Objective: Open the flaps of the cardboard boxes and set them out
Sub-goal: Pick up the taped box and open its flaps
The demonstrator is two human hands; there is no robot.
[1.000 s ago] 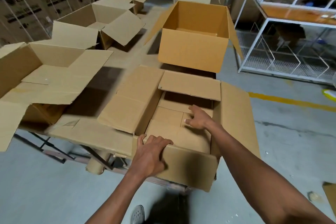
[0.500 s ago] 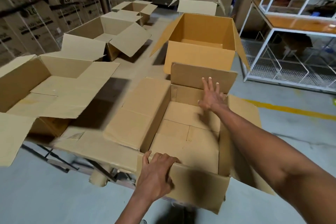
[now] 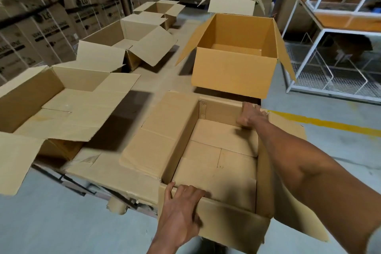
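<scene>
Far flap now folded down; both hands grip nearest box (image 3: 216,163) rims.

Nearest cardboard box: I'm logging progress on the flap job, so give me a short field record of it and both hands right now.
box: nearest cardboard box, top open, nothing visible inside
left flap: folded outward
left hand: grips the near edge
right hand: grips the far edge
neighbours: orange-brown box behind, pale box to the left, both open
surface: cardboard-covered table
</scene>
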